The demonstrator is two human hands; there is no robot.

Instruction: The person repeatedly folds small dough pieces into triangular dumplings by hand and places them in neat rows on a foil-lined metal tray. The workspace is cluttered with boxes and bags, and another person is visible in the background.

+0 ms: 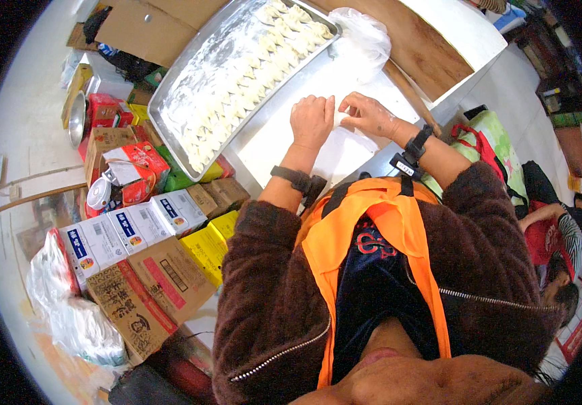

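Over a white work surface (270,147), my left hand (312,119) has its fingers curled, close beside my right hand (369,114). The right thumb and forefinger are bent toward a small pale piece, probably dough (340,119), between the two hands; which hand grips it is hard to tell. Beyond them, to the left, lies a large metal tray (265,106) dusted with flour. Rows of folded dumplings (245,83) fill its right side. A crumpled clear plastic bag (364,38) lies right of the tray's far corner.
A wooden rod (410,91) lies along the surface's right side. Stacked cartons (169,278), a metal bowl (77,120) and plastic bags (75,314) stand at the left. A green bag (493,147) is at the right. Another person (554,228) is farther right.
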